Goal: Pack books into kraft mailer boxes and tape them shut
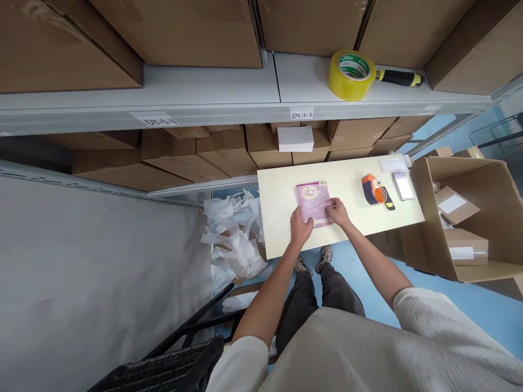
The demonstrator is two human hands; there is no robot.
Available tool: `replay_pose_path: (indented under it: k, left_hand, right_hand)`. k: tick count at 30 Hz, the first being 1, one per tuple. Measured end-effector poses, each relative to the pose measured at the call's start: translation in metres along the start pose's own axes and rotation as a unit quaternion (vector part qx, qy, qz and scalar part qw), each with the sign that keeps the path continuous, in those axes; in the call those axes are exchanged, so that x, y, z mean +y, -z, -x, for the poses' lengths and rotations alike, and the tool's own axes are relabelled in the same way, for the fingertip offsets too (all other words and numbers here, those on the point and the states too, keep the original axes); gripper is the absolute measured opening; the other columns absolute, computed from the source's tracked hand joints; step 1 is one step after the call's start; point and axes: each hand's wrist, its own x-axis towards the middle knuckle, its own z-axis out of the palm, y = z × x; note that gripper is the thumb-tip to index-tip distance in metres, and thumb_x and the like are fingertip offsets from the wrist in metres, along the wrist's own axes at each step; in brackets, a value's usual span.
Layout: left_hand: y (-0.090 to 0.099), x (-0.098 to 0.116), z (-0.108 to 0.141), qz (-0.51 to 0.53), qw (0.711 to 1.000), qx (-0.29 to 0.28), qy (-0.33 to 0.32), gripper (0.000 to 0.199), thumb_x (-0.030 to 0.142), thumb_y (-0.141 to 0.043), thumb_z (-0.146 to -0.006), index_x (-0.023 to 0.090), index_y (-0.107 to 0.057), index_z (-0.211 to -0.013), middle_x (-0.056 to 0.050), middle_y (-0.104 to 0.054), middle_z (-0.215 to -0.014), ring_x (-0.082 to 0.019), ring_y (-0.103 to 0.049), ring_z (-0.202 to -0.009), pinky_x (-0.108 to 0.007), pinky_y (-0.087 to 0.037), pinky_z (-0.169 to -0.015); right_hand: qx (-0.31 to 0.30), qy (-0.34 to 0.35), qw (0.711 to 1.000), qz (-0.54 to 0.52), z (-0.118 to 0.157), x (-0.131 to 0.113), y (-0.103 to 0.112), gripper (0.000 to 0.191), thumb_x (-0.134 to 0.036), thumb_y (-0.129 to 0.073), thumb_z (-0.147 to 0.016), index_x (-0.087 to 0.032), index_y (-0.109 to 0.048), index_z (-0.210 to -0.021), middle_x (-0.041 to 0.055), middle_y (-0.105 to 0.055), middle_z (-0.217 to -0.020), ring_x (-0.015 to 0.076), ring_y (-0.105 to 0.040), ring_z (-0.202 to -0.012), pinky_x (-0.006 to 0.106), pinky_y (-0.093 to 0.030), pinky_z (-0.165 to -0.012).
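Note:
A flat pink-purple packet (314,200) lies on the cream tabletop (280,218). My left hand (300,226) grips its lower left edge, thumb on top. At its right edge, my right hand (338,211) pinches the side between thumb and fingers. To the right on the same top rest an orange and dark-blue tape dispenser (372,189), a black and yellow cutter (389,200) and a partly blurred pale item (403,185).
An open carton (425,218) with small boxes stands right of the table. White plastic bags (237,239) pile up at the left. Behind is a shelf (229,87) with cartons, yellow tape (341,81) and a black-handled tool (398,78). A black chair-like frame (183,348) is lower left.

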Motion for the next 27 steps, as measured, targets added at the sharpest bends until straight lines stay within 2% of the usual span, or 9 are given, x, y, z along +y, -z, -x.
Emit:
replay_pose_path:
  k: [3,8,12,15,20,23,27]
  left_hand:
    - [-0.012,0.014,-0.003,0.028,0.999,-0.023,0.003,0.067,0.026,-0.067,-0.089,0.021,-0.053,-0.154,-0.017,-0.062,-0.155,-0.035,-0.057,-0.147,-0.054,-0.046,-0.125]
    - [-0.027,0.031,-0.005,0.038,0.996,-0.067,-0.038,0.064,0.024,-0.069,-0.087,0.023,-0.058,-0.15,-0.014,-0.059,-0.16,-0.034,-0.051,-0.154,-0.053,-0.039,-0.132]
    - [-0.033,0.033,-0.005,0.033,0.992,-0.107,-0.05,0.063,0.024,-0.071,-0.088,0.024,-0.059,-0.15,-0.014,-0.055,-0.166,-0.034,-0.048,-0.157,-0.054,-0.038,-0.133]
    - [-0.036,0.029,-0.001,0.016,0.99,-0.127,-0.064,0.065,0.023,-0.074,-0.087,0.022,-0.059,-0.151,-0.017,-0.046,-0.173,-0.037,-0.041,-0.163,-0.059,-0.036,-0.133]
    - [-0.036,0.023,0.01,0.005,0.987,-0.126,-0.104,0.063,0.016,-0.067,-0.09,0.021,-0.056,-0.152,-0.017,-0.036,-0.178,-0.033,-0.036,-0.166,-0.055,-0.037,-0.134]
    - [-0.03,0.019,0.017,0.006,0.986,-0.118,-0.12,0.058,0.015,-0.06,-0.094,0.022,-0.057,-0.152,-0.015,-0.043,-0.174,-0.029,-0.038,-0.165,-0.054,-0.037,-0.134]
    - [-0.019,0.013,0.026,-0.008,0.984,-0.117,-0.136,0.057,0.014,-0.058,-0.095,0.02,-0.058,-0.151,-0.016,-0.053,-0.166,-0.03,-0.044,-0.161,-0.055,-0.038,-0.134]
  right_hand:
    - [0.028,0.01,0.999,0.031,-0.007,0.01,0.012,0.048,-0.035,-0.059,-0.086,-0.019,-0.064,-0.131,0.014,-0.07,-0.13,0.0261,-0.069,-0.109,0.04,-0.057,-0.1]
    - [0.047,0.029,0.997,0.053,-0.014,0.026,0.028,0.046,-0.034,-0.056,-0.087,-0.02,-0.066,-0.13,0.0138,-0.069,-0.131,0.0272,-0.067,-0.114,0.044,-0.054,-0.108]
    - [0.067,0.042,0.993,0.083,-0.012,0.03,0.032,0.044,-0.034,-0.058,-0.087,-0.021,-0.068,-0.128,0.0152,-0.068,-0.133,0.0318,-0.063,-0.121,0.05,-0.05,-0.114]
    - [0.058,0.052,0.991,0.107,-0.007,0.029,0.03,0.044,-0.034,-0.057,-0.089,-0.021,-0.068,-0.13,0.0166,-0.064,-0.14,0.0346,-0.058,-0.131,0.053,-0.047,-0.117]
    - [0.077,0.058,0.983,0.157,0.009,0.022,0.025,0.046,-0.033,-0.058,-0.092,-0.021,-0.065,-0.136,0.0199,-0.046,-0.162,0.0413,-0.045,-0.145,0.063,-0.043,-0.118]
    - [0.064,0.095,0.977,0.181,0.019,0.016,0.023,0.047,-0.032,-0.056,-0.094,-0.022,-0.064,-0.139,0.0198,-0.042,-0.166,0.0423,-0.041,-0.148,0.065,-0.04,-0.119]
    - [0.041,0.114,0.972,0.201,0.028,0.009,0.019,0.047,-0.032,-0.055,-0.095,-0.022,-0.064,-0.14,0.0194,-0.043,-0.166,0.0417,-0.042,-0.148,0.064,-0.042,-0.118]
